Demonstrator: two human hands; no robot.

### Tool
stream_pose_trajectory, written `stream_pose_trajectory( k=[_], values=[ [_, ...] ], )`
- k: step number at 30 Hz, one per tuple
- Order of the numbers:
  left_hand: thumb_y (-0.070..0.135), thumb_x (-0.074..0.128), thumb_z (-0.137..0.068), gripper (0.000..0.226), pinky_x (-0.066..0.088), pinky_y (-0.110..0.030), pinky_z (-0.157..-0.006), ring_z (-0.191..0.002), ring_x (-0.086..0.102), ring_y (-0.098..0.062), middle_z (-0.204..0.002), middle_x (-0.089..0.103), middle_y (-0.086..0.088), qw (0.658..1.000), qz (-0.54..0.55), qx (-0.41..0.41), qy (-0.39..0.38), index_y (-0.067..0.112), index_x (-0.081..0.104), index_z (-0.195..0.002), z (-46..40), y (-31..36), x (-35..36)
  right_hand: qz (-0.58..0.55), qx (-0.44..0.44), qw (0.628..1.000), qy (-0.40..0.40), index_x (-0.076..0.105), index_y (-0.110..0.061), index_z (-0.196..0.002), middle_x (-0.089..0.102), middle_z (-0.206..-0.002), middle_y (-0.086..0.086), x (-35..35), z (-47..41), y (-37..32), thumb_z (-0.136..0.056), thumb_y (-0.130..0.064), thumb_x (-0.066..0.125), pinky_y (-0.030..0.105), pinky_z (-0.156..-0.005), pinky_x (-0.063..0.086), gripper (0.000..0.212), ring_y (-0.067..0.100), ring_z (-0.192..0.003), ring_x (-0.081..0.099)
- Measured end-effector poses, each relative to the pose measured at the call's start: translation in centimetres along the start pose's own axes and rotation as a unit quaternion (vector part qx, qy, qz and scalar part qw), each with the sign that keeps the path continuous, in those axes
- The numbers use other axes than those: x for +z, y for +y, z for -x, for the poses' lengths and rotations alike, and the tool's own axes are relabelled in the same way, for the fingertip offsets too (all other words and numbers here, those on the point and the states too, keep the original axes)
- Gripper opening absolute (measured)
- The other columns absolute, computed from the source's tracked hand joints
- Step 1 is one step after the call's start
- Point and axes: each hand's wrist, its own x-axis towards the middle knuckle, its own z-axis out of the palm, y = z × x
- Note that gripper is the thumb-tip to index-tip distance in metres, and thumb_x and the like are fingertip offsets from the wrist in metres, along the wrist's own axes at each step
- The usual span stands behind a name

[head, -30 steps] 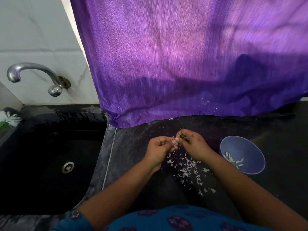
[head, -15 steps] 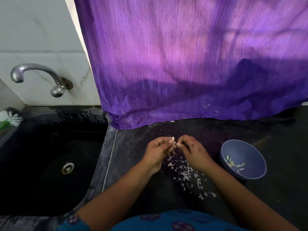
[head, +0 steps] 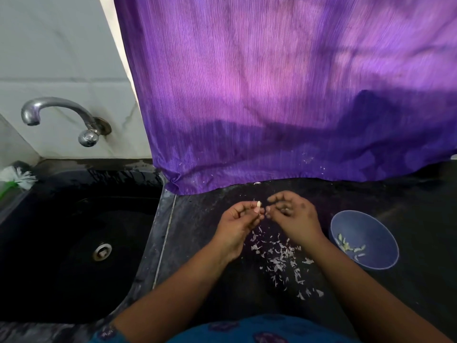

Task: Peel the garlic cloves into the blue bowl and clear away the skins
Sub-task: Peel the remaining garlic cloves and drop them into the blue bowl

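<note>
Two hands work above the desk: my left hand pinches a pale garlic clove, while my right hand, fingers loosely curled, seems to grip nothing. Mid-peel, I judge; next the clove goes right, into the blue bowl, then the skins need clearing.

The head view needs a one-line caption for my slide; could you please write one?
Left hand pinches a garlic clove beside the right hand, above scattered skins; blue bowl holds peeled cloves.
</note>
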Motion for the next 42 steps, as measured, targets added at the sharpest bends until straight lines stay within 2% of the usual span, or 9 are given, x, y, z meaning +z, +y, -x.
stream_pose_trajectory(
  k=[3, 6, 11, 18, 22, 28, 34, 39, 42],
  values=[
    [-0.003, 0.061, -0.087, 0.013, 0.055, -0.019, -0.074, -0.076, 0.067, -0.012, -0.082, 0.072, -0.007, 1.000, -0.016, 0.016, 0.011, 0.004, 0.068, -0.097, 0.04, -0.04, 0.05, 0.022, -0.012, 1.000, -0.007, 0.070, -0.031, -0.080, 0.071, -0.070, -0.010, 0.03, -0.07, -0.50, -0.083, -0.018, 0.074, 0.015, -0.066, 0.053, 0.014, -0.001, -0.067, 0.066],
    [-0.001, 0.064, -0.086, 0.013, 0.054, -0.019, -0.070, -0.069, 0.066, -0.010, -0.078, 0.072, -0.007, 0.997, -0.057, 0.039, 0.016, 0.000, 0.069, -0.098, 0.05, -0.09, 0.14, 0.065, -0.030, 0.997, -0.009, 0.073, -0.025, -0.082, 0.069, -0.069, -0.012, 0.13, -0.01, -0.64, -0.084, -0.020, 0.073, 0.008, -0.059, 0.047, 0.005, -0.003, -0.065, 0.063],
    [0.003, 0.066, -0.087, 0.015, 0.053, -0.019, -0.066, -0.066, 0.065, -0.009, -0.077, 0.071, -0.009, 0.991, -0.110, 0.069, 0.031, -0.002, 0.071, -0.100, 0.15, -0.35, 0.38, 0.096, -0.056, 0.994, -0.015, 0.074, -0.017, -0.085, 0.070, -0.071, -0.009, 0.09, 0.00, -0.69, -0.085, -0.017, 0.070, 0.010, -0.059, 0.050, 0.003, -0.001, -0.063, 0.064],
    [0.004, 0.067, -0.087, 0.009, 0.054, -0.020, -0.067, -0.069, 0.067, -0.011, -0.078, 0.073, -0.011, 0.984, -0.146, 0.094, 0.037, 0.004, 0.073, -0.093, 0.31, -0.62, 0.64, 0.092, -0.055, 0.994, -0.018, 0.072, -0.017, -0.082, 0.070, -0.069, -0.007, 0.15, -0.03, -0.44, -0.084, -0.017, 0.070, 0.014, -0.058, 0.052, 0.003, 0.001, -0.060, 0.065],
    [0.001, 0.066, -0.087, 0.012, 0.054, -0.020, -0.067, -0.068, 0.067, -0.010, -0.075, 0.073, -0.006, 0.981, -0.163, 0.101, 0.036, 0.011, 0.073, -0.087, 0.38, -0.73, 0.84, 0.090, -0.057, 0.994, -0.027, 0.072, -0.014, -0.080, 0.070, -0.067, -0.006, 0.04, -0.11, -0.34, -0.081, -0.020, 0.071, 0.017, -0.058, 0.054, 0.006, 0.001, -0.059, 0.067],
    [0.003, 0.063, -0.090, 0.012, 0.053, -0.020, -0.068, -0.071, 0.067, -0.011, -0.080, 0.073, -0.010, 0.981, -0.170, 0.090, 0.039, -0.001, 0.071, -0.097, 0.25, -0.57, 0.71, 0.062, -0.044, 0.997, -0.020, 0.073, -0.010, -0.082, 0.068, -0.066, -0.009, 0.06, 0.04, -0.29, -0.084, -0.011, 0.070, 0.006, -0.055, 0.044, 0.003, -0.005, -0.058, 0.062],
    [0.001, 0.063, -0.089, 0.010, 0.054, -0.021, -0.068, -0.068, 0.067, -0.010, -0.077, 0.073, -0.010, 0.978, -0.177, 0.097, 0.052, 0.001, 0.071, -0.095, 0.24, -0.41, 0.74, 0.051, -0.020, 0.998, -0.023, 0.075, -0.019, -0.083, 0.071, -0.067, -0.007, 0.20, -0.07, -0.09, -0.084, -0.019, 0.072, 0.021, -0.061, 0.056, 0.003, 0.004, -0.062, 0.067],
    [0.002, 0.065, -0.088, 0.009, 0.053, -0.019, -0.066, -0.067, 0.068, -0.010, -0.077, 0.073, -0.011, 0.973, -0.195, 0.116, 0.047, 0.001, 0.072, -0.093, 0.57, -0.27, 0.90, 0.059, -0.021, 0.998, -0.019, 0.074, -0.017, -0.082, 0.071, -0.065, -0.008, 0.17, -0.03, -0.34, -0.083, -0.015, 0.071, 0.016, -0.059, 0.053, 0.004, 0.001, -0.060, 0.065],
    [0.002, 0.066, -0.088, 0.008, 0.053, -0.020, -0.065, -0.067, 0.068, -0.011, -0.077, 0.073, -0.012, 0.971, -0.202, 0.122, 0.048, 0.002, 0.073, -0.091, 0.70, -0.25, 1.00, 0.060, -0.024, 0.998, -0.017, 0.074, -0.014, -0.082, 0.071, -0.067, -0.005, 0.22, -0.04, -0.30, -0.082, -0.015, 0.072, 0.021, -0.061, 0.056, 0.002, 0.005, -0.061, 0.067]
  ],
)
